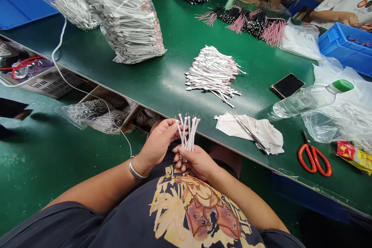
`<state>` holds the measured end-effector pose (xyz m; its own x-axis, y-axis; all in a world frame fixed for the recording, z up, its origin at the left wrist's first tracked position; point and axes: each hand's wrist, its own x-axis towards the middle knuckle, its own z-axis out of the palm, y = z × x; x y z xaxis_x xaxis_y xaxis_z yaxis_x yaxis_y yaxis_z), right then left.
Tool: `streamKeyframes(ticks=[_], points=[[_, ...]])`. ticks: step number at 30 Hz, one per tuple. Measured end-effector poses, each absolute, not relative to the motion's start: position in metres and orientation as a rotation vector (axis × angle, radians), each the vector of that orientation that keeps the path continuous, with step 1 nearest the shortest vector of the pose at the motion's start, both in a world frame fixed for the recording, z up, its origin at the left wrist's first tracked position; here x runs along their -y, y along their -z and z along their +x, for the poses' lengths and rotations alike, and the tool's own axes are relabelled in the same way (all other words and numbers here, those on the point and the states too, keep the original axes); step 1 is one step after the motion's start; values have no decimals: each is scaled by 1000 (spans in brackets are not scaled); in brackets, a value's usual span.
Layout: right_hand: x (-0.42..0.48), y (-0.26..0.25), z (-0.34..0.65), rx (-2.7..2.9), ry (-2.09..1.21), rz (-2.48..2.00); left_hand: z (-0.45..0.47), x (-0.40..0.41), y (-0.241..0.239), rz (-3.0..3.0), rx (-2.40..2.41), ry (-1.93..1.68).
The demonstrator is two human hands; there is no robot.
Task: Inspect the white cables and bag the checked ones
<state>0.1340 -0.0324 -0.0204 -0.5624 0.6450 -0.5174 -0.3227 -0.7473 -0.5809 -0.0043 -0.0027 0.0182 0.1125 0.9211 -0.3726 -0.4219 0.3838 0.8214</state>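
In front of my belly, just off the table's near edge, my right hand (199, 162) is closed round the lower ends of a small fanned bunch of white sleeved wires (190, 133). The upper ends stick up with short reddish-brown tips. My left hand (158, 141) is closed at the bunch's left side, thumb and forefinger pinching the leftmost wire near its top. Its other fingers are curled behind and partly hidden. Farther in on the green table (171, 81) lies a loose pile of similar white wires (213, 70).
A large clear bag of white wires (130, 19) stands at the left. Rightward lie a cloth (229, 126) with tweezers (252, 135), orange-handled scissors (314, 159), a phone (287, 85) and a water bottle (308, 99). Black-and-pink wire bundles (241, 19) lie farther back, near two other people.
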Motion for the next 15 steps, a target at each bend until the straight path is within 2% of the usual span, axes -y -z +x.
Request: streamKeyframes(ticks=[7,15], points=[[36,21,131,540,-2330,-995,-4,14,-17,775,-1135,-959],[35,22,135,557,-2376,-914,-4,15,-10,759,-1189,-1050]])
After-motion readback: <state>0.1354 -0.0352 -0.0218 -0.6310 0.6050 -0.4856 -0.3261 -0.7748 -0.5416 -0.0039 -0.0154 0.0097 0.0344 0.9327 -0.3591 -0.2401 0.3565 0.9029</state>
